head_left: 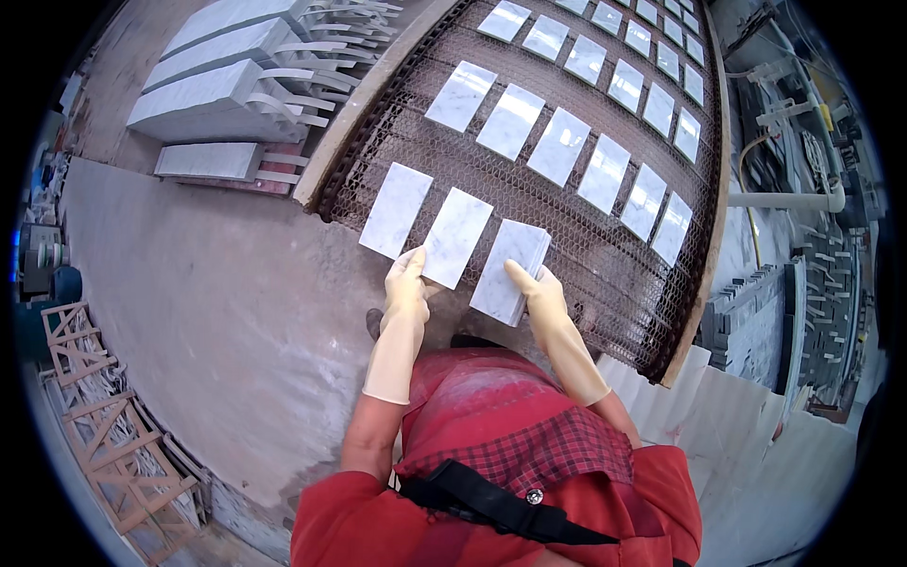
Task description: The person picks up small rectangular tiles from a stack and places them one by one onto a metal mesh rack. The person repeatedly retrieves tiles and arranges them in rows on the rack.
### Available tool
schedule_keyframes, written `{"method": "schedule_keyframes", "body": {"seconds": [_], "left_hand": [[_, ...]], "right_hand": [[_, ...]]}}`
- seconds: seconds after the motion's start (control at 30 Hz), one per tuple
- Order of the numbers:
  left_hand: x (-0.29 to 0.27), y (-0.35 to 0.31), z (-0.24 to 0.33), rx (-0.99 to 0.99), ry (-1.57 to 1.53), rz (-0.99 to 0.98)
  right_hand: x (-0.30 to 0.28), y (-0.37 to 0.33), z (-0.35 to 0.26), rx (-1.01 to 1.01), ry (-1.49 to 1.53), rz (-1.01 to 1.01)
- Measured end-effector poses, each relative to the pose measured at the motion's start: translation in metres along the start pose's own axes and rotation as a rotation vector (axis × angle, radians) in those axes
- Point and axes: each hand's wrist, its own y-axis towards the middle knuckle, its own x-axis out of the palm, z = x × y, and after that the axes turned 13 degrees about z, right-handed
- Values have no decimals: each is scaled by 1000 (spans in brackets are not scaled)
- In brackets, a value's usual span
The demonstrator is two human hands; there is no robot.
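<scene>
Pale rubber gloves cover both my hands. My left hand (pixel 406 289) pinches the lower left corner of a white, grey-veined marble tile (pixel 458 236), thumb along its edge and fingers partly hidden beneath. Another marble tile (pixel 396 210) lies just left of it on the mesh belt (pixel 378 142). A short stack of similar tiles (pixel 508 272) is in my right hand (pixel 545 300), thumb on its top face; the stack is tilted, over the near edge of the belt. The fingers under the stack are hidden.
Rows of glossy tiles (pixel 557 146) lie farther along the belt, between raised side rails (pixel 378 90). Strapped bundles of stone slabs (pixel 203 99) stand on the left. Wooden crate frames (pixel 118 444) are at lower left, stacked dark strips (pixel 827 312) at right.
</scene>
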Motion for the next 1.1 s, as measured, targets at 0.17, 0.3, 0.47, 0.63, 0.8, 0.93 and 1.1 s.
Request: {"method": "schedule_keyframes", "body": {"seconds": [0.17, 0.3, 0.47, 0.63, 0.8, 0.93, 1.1], "left_hand": [[-14, -36, 20, 21, -49, -132], [-30, -46, 15, 127, -38, -48], [-42, -77, -6, 383, 37, -47], [-39, -90, -43, -32, 255, -149], [-28, -70, -65, -334, 148, -393], [-19, -62, -70, -257, 237, -338], [-7, -63, -66, -169, 393, -306]], "right_hand": [[-4, 8, 10, 15, -61, 16], [-3, 5, 6, 31, -66, 36], [-6, 11, 16, -15, 10, 10], [-8, 12, 16, -14, 52, -3], [-6, 6, 5, -35, 13, -10], [-8, 8, 5, -33, 14, 6], [-11, 7, 2, -62, 35, 43]]}}
